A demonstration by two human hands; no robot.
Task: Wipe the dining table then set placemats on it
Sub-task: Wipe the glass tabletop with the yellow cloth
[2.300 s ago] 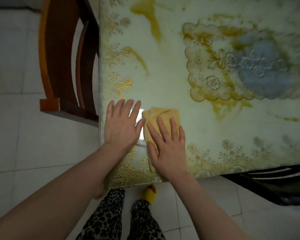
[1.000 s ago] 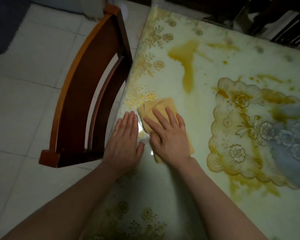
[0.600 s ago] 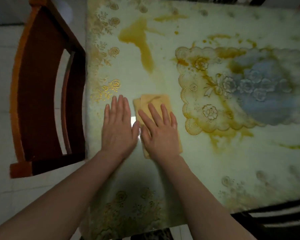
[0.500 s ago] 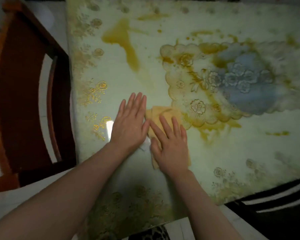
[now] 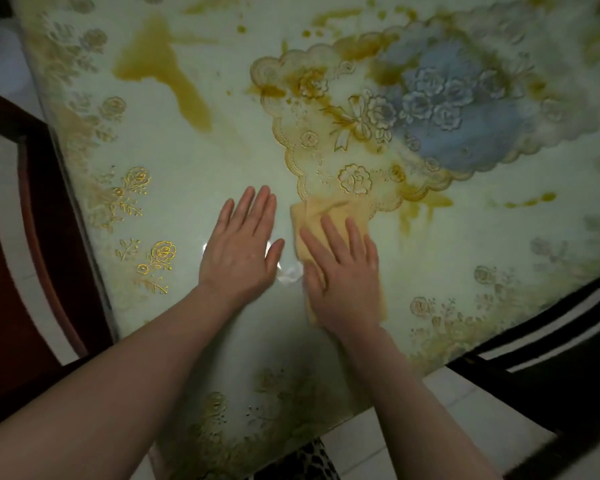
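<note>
While our right hand (image 5: pixel 343 271) presses flat, fingers straight, on a folded yellow cleaning cloth (image 5: pixel 326 211), our left hand (image 5: pixel 241 249) lies flat and released on the bench (image 5: pixel 194 168), just beside it, grasping nothing. We see the cloth at the scalloped edge of the bench's blue-and-gold floral print (image 5: pixel 413 109), near the front edge. Yellow-brown stains (image 5: pixel 167 67) mark the pale surface farther back. One dark red wooden chair (image 5: pixel 32 209) stands at the left, a black one (image 5: pixel 551 358) at lower right.
</note>
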